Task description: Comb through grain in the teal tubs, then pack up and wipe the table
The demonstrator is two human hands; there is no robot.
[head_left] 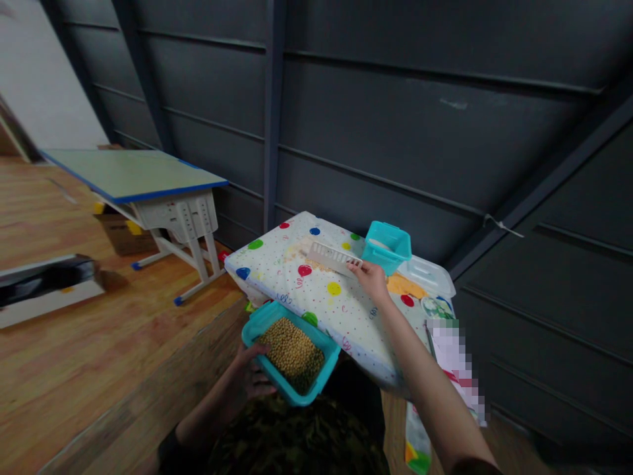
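My left hand (251,376) grips the near-left side of a teal tub (321,379) filled with tan beans (291,353), held just below the table's front edge. My right hand (368,276) reaches out over the table and pinches one end of a flat white slotted plastic piece (329,256), which lies on a white cloth with coloured dots (297,280). An empty teal tub (387,246) stands just beyond that hand, tilted toward me.
A clear plastic lid (428,274) lies at the table's far right. Papers (452,353) hang off the right edge. A blue-edged school desk (143,178) stands at left on the wooden floor. A dark panelled wall (420,112) runs behind.
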